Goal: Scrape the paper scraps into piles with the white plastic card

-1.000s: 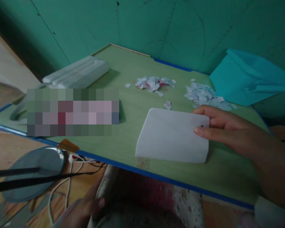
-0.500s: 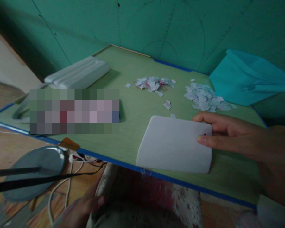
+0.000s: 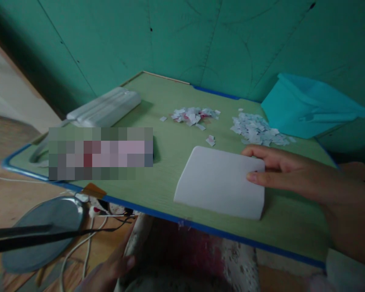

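Note:
My right hand [image 3: 280, 170] grips the right end of a flat white plastic scraper [image 3: 220, 182], thumb on its upper face and the fingers behind it. The scraper has rounded corners and lies near the table's front edge. Beyond it are two heaps of cut paper scraps, a pinkish white heap [image 3: 193, 115] and a larger white heap [image 3: 257, 129]. One loose scrap [image 3: 211, 140] rests between the heaps and the scraper. Below the table, beside my leg, is my left hand [image 3: 117, 265]; its thumb shows, but the other fingers are hidden.
A turquoise bin [image 3: 307, 107] stands at the table's back right. On the left lie a white ridged object [image 3: 105, 106] and a blurred-out item [image 3: 109, 154]. Cables [image 3: 88, 243] and a round grey stool seat [image 3: 42, 239] are below the blue-edged green table [image 3: 158, 182].
The view has tilted up slightly. My right hand has shifted the scraper a little away from the front edge, and a small scrap just behind it is now out of sight.

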Action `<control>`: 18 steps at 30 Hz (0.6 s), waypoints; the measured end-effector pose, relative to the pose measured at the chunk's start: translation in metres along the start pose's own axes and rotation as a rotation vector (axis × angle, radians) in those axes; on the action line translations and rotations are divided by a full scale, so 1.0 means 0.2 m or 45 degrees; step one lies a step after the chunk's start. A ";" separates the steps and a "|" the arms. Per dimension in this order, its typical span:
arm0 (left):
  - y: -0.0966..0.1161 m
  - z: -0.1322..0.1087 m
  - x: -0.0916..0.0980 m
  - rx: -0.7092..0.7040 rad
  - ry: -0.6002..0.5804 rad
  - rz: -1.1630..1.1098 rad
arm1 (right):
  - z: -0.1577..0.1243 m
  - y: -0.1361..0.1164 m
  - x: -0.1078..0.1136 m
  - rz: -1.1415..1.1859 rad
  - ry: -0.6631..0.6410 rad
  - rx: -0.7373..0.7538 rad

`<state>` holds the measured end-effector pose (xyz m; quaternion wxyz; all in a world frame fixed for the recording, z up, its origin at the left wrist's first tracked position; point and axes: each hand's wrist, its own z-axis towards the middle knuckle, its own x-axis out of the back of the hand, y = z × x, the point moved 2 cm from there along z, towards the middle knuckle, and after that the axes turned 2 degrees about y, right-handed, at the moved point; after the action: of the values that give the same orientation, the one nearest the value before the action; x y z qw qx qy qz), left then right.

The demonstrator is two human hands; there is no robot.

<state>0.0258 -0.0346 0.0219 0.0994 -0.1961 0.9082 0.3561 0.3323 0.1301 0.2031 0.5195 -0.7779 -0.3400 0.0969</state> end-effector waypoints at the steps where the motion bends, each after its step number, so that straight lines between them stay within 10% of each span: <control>1: 0.00 0.00 -0.01 0.030 -0.005 -0.049 | 0.00 0.00 -0.01 -0.028 -0.018 -0.006; 6: 0.00 0.00 -0.03 0.021 -0.170 -0.126 | 0.01 0.00 -0.02 -0.079 -0.039 -0.031; 12: 0.03 0.03 -0.01 -0.088 0.028 0.016 | 0.01 -0.01 -0.04 -0.024 -0.089 -0.004; 18: 0.06 0.02 -0.06 -0.226 -0.241 0.125 | 0.00 -0.02 -0.08 -0.059 -0.133 0.067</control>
<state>0.0322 -0.0205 0.0314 0.1493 -0.1249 0.8682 0.4564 0.3195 0.1211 0.2033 0.5235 -0.7497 -0.3820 0.1340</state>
